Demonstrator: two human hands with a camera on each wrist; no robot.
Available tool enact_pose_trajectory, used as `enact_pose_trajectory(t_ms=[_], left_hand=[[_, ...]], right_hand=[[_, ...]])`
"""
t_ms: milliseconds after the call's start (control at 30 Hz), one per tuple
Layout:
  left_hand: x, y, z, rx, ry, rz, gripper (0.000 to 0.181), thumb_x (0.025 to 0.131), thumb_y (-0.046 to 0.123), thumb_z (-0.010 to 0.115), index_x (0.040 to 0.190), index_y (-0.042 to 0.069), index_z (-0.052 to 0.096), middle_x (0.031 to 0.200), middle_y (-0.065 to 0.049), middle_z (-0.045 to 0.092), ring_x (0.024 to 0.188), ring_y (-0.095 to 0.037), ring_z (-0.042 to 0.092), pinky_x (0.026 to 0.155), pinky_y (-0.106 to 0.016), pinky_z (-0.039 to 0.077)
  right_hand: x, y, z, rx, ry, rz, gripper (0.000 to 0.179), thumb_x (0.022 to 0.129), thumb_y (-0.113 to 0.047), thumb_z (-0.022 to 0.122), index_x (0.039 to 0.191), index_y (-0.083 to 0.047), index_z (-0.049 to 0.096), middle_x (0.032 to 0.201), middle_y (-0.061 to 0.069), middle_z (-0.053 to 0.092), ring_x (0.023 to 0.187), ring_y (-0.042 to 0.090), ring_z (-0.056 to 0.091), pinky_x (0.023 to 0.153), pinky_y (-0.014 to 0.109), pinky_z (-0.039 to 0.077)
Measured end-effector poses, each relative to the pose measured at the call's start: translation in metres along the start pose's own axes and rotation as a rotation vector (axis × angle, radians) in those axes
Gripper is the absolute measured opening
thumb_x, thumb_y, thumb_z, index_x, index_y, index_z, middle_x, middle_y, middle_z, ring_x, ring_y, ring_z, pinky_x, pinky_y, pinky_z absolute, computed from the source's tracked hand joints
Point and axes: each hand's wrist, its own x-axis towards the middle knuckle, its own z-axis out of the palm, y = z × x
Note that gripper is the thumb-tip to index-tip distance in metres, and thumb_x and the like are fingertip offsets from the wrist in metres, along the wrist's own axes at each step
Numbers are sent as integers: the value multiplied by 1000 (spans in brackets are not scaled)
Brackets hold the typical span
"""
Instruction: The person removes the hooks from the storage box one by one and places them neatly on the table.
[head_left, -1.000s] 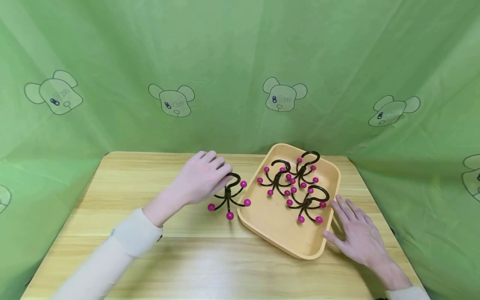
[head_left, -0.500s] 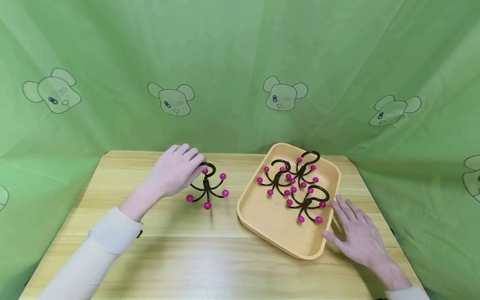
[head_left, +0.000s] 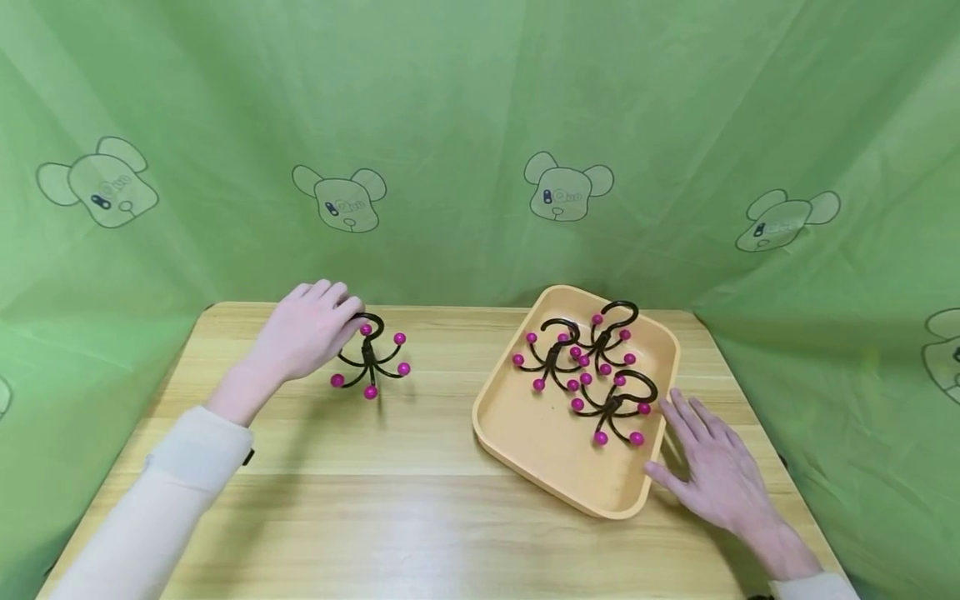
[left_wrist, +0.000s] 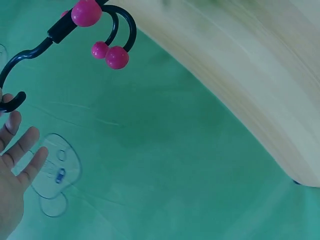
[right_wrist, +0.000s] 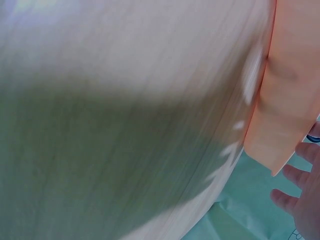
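Leftward from the shallow yellow-orange tray, the left hand has carried one black, pink-ball-tipped hook over the pale wooden desk, fingers pinching its crook. Three matching hooks remain trayed; the right hand, fingers straight, touches the rim.

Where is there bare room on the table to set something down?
Bare wood lies between the left hand with its hook and the tray, and nearer, between the left sleeve and the right hand. The tray's near end is bare too; three hooks crowd the rest.
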Motion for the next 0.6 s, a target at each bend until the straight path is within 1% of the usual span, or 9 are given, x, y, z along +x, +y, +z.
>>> enact_pose_trajectory(t_ms=[200, 433, 600], left_hand=[[-5, -16, 8, 3, -45, -36, 20, 102, 28, 67, 105, 8, 68, 95, -10, 65, 91, -31, 63, 82, -47, 56], [-11, -31, 16, 0, -105, -71, 19, 104, 27, 66, 108, 8, 68, 98, -11, 65, 94, -32, 63, 91, -52, 56], [-17, -41, 23, -14, -119, -92, 18, 105, 27, 65, 108, 9, 67, 98, -12, 65, 95, -33, 62, 92, -52, 54]], right_hand=[[0, 0, -1, 0, 3, 0, 104, 87, -63, 73, 167, -13, 28, 178, 9, 18, 149, 49, 40, 114, 70, 35], [0, 0, -1, -2, 1, -2, 105, 88, -63, 72, 168, -15, 25, 178, 8, 17, 150, 49, 40, 114, 70, 35], [0, 0, -1, 1, -1, -2, 104, 88, -63, 72, 168, -14, 27, 178, 8, 16, 151, 48, 39, 114, 70, 35]])
